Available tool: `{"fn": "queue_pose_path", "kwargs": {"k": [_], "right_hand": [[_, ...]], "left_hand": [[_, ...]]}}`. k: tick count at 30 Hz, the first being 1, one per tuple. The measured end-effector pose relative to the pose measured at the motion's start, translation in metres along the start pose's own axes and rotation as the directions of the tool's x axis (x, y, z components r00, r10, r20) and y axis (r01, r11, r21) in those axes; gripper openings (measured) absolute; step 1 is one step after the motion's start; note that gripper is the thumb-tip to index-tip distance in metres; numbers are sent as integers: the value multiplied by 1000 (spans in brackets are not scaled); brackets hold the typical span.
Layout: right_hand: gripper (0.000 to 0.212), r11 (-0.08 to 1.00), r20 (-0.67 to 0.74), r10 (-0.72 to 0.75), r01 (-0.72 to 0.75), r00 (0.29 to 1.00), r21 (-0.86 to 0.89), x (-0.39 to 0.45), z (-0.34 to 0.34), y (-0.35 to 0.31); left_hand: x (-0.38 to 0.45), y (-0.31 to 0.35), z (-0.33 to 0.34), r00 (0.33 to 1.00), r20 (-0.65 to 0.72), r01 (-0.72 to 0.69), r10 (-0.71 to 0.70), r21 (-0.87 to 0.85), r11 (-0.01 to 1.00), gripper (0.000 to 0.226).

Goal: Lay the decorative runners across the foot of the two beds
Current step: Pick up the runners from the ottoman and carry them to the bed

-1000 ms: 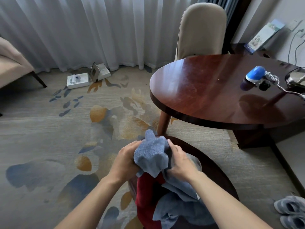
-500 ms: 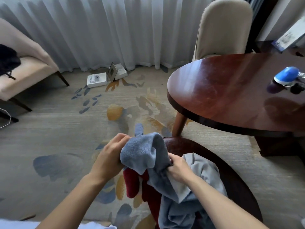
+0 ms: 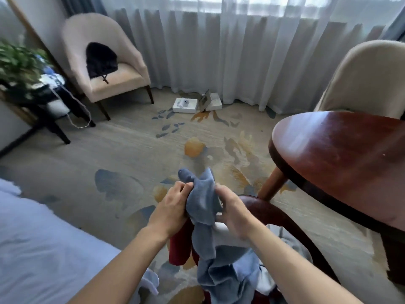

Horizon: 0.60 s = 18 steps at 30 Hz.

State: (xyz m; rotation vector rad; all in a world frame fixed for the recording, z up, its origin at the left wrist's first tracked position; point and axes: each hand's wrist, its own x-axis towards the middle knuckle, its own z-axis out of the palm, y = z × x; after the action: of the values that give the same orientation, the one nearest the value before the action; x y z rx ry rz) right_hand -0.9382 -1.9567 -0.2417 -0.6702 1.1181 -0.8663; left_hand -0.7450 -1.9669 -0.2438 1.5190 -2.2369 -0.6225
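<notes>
A blue-grey cloth runner (image 3: 202,205) hangs bunched between both hands, above a dark wooden chair (image 3: 285,218). My left hand (image 3: 173,207) grips its left side with curled fingers. My right hand (image 3: 234,213) holds its right side. A dark red cloth (image 3: 179,244) hangs below and behind the blue one. More pale blue and white fabric (image 3: 230,277) is piled on the chair seat. A white bed (image 3: 32,249) fills the lower left corner.
A round dark wooden table (image 3: 341,163) stands at the right, a beige chair (image 3: 368,80) behind it. A beige armchair (image 3: 105,62) with a black bag sits at the back left beside a black side table with a plant (image 3: 19,62). White boxes (image 3: 186,105) lie by the curtain.
The view has swung left, bringing in the bed, armchair and plant. Both hands have lifted the blue cloth a little and kept hold of it.
</notes>
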Motion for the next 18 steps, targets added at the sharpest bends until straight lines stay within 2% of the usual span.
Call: {"fn": "queue_pose_path", "kwargs": {"k": [1, 3, 5, 6, 10, 13, 18], "right_hand": [[54, 1000, 57, 7, -6, 998, -17, -4, 10, -2], [70, 955, 141, -62, 99, 988, -279, -14, 35, -3], [69, 767, 202, -138, 234, 970, -597, -24, 60, 1], [65, 684, 243, -168, 290, 955, -669, -30, 73, 4], [53, 545, 423, -203, 461, 883, -700, -53, 131, 22], [45, 436, 574, -180, 588, 799, -682, -75, 191, 41], [41, 280, 793, -46, 770, 607, -573, -128, 312, 90]], "left_hand": [[-13, -1, -3, 999, -15, 36, -36, 16, 999, 52], [-42, -1, -11, 991, -49, 127, -125, 41, 991, 51], [-74, -2, -19, 975, -78, 214, -210, 47, 976, 51], [-91, -3, -25, 966, -93, 246, -241, 48, 968, 51], [-168, -4, -53, 914, -220, 359, -341, 48, 932, 41], [-236, -11, -79, 851, -311, 448, -423, 10, 894, 31], [-376, -25, -120, 663, -457, 636, -593, -74, 768, 29]]}}
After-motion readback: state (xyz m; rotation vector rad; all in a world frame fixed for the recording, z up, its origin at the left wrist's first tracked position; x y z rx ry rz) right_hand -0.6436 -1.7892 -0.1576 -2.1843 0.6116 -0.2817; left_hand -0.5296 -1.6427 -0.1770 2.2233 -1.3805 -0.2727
